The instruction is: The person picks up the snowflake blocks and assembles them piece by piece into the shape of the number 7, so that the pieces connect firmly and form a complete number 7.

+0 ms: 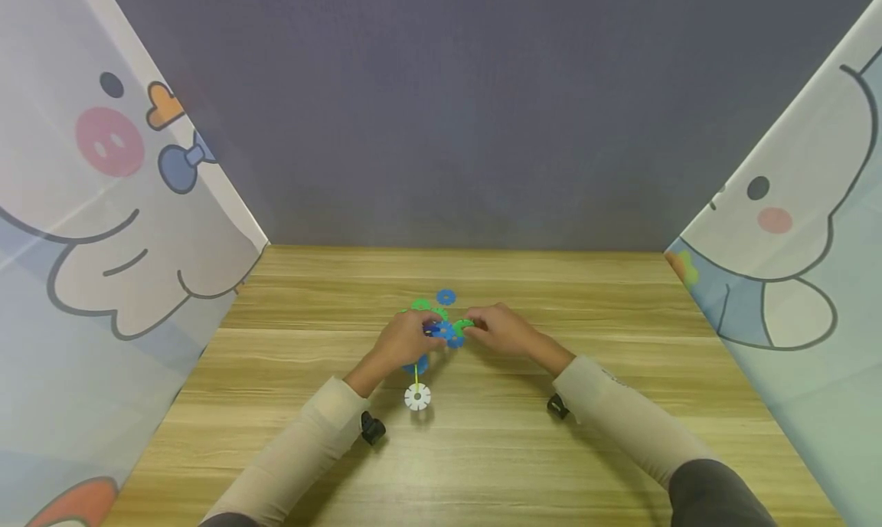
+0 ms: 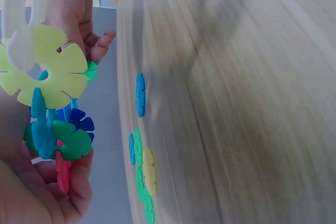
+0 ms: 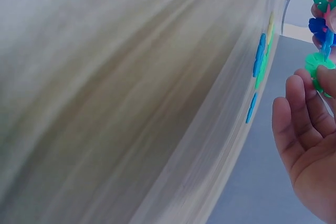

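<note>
Chain (image 2: pixel 52 95) of notched, flower-shaped discs, slotted edge to edge, held up off the counter (image 1: pixel 441 466) between two hands. Left hand (image 1: pixel 406 337): well closed, fingers bent and thumb brought against them, pinching the red disc (image 2: pixel 63 172), with the dark green disc (image 2: pixel 76 143) and dark blue disc (image 2: pixel 81 120) right beside the fingertips. Right hand (image 1: pixel 503 329): only partly closed, thumb and forefinger pinching the bright green disc (image 3: pixel 316 64), the other fingers spread and slightly bent, clear of the chain. Between the two grips, nearest the bright green one, a mid-blue disc (image 3: pixel 326 45), joined to the dark blue. Toward the body, near the left wrist, another blue disc (image 1: pixel 409 366), then a pale yellow disc (image 2: pixel 68 80) seen edge-on from the head, and at the near end a white disc (image 1: pixel 417 406), with a faint shadow on the wood below.

Flat on the counter, beyond and below the hands: a small scatter of loose pieces, among them a lone blue piece (image 1: pixel 439 296), a green piece (image 1: pixel 416 304) farther left, a second blue piece (image 1: pixel 455 344) partly hidden from the head under the chain, and a yellow piece (image 2: pixel 150 172) lying against green ones. Exact count of the pile: impossible to tell behind the left hand.
</note>
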Motion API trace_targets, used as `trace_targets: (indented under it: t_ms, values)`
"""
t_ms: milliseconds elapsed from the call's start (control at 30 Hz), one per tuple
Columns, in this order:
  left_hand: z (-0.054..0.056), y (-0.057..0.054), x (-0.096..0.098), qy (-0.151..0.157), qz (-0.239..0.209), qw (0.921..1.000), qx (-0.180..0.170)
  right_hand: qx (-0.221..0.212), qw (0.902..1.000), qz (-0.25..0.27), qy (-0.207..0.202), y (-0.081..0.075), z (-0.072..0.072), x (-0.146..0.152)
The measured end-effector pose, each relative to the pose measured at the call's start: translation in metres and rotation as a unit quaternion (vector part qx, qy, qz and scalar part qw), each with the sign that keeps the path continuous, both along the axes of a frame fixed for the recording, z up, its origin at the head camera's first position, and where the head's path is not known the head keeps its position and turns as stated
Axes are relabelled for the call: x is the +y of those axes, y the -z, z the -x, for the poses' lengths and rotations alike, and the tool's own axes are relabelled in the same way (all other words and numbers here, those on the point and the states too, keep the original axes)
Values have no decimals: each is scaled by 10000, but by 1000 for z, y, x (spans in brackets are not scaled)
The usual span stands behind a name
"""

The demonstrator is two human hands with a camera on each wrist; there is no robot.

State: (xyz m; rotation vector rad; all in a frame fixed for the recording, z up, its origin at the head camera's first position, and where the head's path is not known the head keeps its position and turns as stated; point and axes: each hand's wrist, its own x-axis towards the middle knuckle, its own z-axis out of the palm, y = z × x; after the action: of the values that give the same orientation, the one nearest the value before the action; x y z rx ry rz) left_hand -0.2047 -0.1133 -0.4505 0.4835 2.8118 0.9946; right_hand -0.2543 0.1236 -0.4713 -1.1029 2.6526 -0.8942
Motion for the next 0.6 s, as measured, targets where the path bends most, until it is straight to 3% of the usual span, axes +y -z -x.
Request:
trace_targets:
  t_ms: [600]
  values:
    - [1, 0, 3, 129, 204, 9994, 262, 90, 9996, 251, -40, 3, -5, -3]
